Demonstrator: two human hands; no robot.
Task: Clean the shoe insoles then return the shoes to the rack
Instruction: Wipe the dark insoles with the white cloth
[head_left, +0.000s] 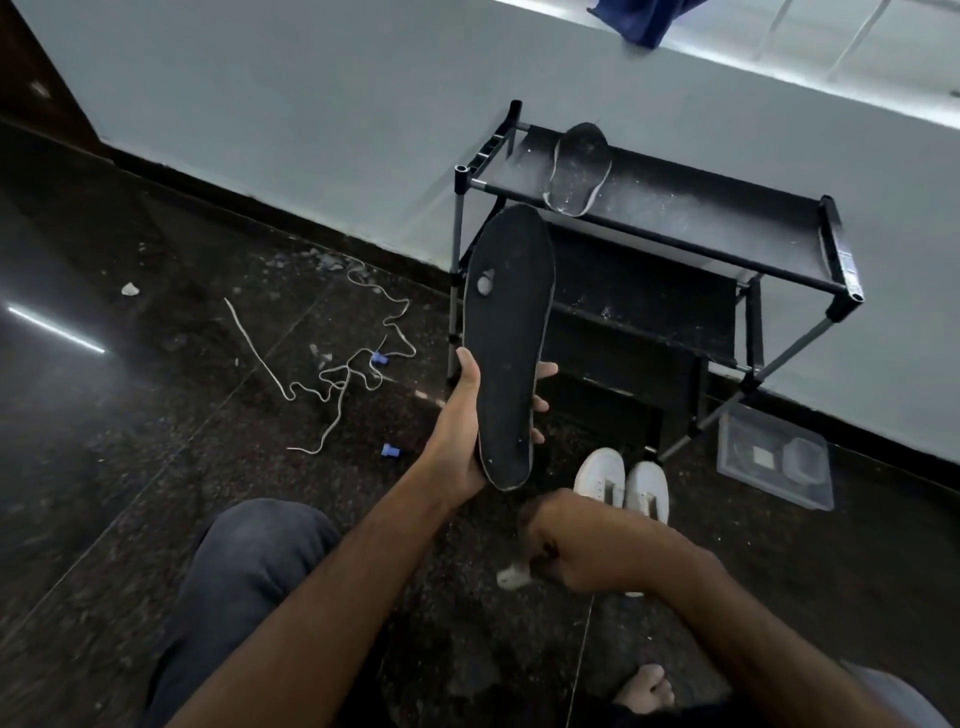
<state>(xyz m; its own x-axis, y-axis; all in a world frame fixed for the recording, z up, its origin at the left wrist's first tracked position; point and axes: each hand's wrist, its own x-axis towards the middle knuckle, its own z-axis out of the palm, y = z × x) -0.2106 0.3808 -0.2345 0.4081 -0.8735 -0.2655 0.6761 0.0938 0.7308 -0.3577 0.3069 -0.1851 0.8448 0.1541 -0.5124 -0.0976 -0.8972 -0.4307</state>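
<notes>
Fingers of the left hand (470, 415) grip a black insole (506, 343); the blurred right hand (561, 551) clutches a pale scrap, half hidden

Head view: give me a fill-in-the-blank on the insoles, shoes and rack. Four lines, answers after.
1. The left hand holds a black insole by its ____ end.
2. The second insole lies on the rack's ____ shelf.
3. The pair of shoes on the floor is ____ in colour.
4. The right hand grips a small ____ cloth.

Answers: lower; top; white; white
</notes>
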